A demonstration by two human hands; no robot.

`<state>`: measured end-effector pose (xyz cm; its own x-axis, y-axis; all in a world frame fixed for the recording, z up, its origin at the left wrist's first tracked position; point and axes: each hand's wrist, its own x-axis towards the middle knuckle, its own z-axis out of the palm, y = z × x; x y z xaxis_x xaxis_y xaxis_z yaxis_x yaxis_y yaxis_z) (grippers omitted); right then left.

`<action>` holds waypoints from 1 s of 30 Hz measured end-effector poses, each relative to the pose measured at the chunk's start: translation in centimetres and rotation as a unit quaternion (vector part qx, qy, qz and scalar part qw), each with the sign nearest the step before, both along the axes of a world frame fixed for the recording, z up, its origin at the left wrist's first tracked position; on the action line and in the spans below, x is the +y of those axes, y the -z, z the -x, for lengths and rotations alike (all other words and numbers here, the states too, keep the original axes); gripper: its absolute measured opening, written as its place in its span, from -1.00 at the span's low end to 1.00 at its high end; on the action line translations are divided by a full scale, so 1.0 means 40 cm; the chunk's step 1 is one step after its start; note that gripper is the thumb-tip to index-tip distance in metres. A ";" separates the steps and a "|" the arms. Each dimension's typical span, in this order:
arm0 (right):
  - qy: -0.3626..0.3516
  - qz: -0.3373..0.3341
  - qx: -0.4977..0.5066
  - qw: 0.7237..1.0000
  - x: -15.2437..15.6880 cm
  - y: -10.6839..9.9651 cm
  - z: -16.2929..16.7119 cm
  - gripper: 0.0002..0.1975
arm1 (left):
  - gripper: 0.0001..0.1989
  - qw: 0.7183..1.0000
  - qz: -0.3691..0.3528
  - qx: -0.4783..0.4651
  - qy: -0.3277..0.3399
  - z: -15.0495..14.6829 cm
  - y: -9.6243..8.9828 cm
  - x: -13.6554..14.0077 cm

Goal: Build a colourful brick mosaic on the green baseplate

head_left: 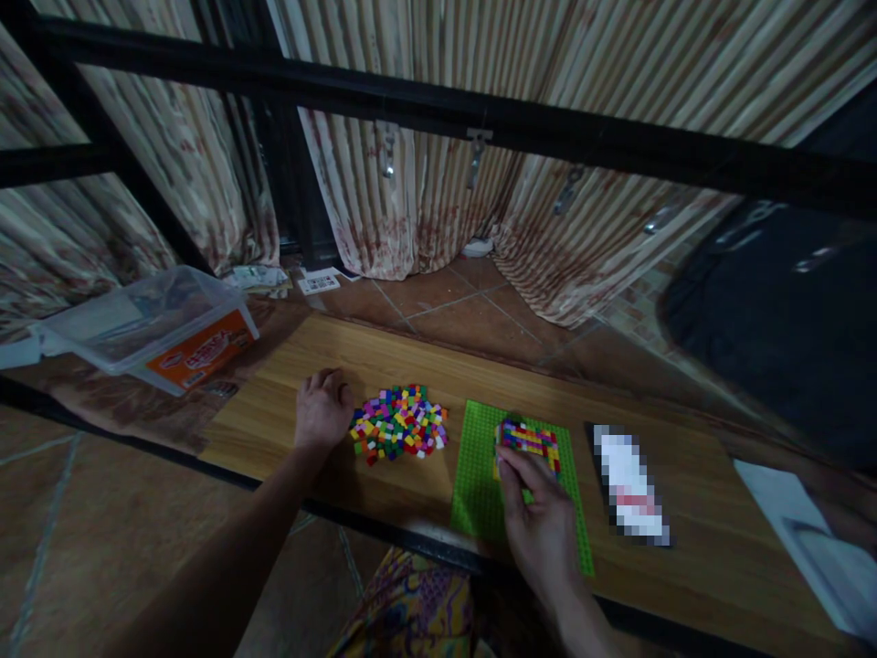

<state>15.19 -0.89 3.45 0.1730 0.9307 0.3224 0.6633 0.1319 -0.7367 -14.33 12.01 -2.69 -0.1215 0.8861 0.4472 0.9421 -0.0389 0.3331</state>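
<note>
A green studded baseplate lies on the wooden board, with rows of small coloured building bricks set on its upper part. My right hand is over the baseplate, its thumb and forefinger pinched together at the left edge of these rows. Whatever is between the fingertips is hidden. Left of the baseplate is a pile of loose building bricks in many colours. At the pile's left edge, my left hand rests on the board with its fingers curled in; its palm cannot be seen.
A clear plastic bin with an orange label stands at the left. A dark-edged phone with a blurred-out screen lies right of the baseplate. White sheets are at the far right. A black metal bar with clips crosses above, before striped curtains.
</note>
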 end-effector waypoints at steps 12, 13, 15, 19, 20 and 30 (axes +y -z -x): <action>0.036 -0.024 -0.041 0.998 0.035 0.018 -0.080 -0.78 | -0.67 1.000 -0.002 -0.011 0.001 -0.002 -0.003 0.002; 0.032 -0.030 -0.046 0.998 0.038 0.024 -0.076 -0.79 | -0.67 1.000 0.000 -0.011 0.001 -0.002 -0.003 0.001; 0.031 -0.041 -0.052 0.997 0.044 0.034 -0.071 -0.79 | -0.67 1.000 0.002 -0.010 0.002 -0.002 -0.002 0.001; 0.060 -0.042 -0.080 0.994 0.052 0.049 -0.075 -0.80 | -0.67 1.000 -0.003 -0.010 0.001 -0.002 0.000 0.003; 0.069 -0.036 -0.081 0.994 0.053 0.050 -0.077 -0.81 | -0.67 1.000 -0.004 -0.010 0.000 -0.002 0.001 0.003; 0.120 -0.003 -0.012 0.993 0.061 0.039 -0.073 -0.78 | -0.65 1.000 -0.006 0.004 -0.003 -0.001 0.001 0.001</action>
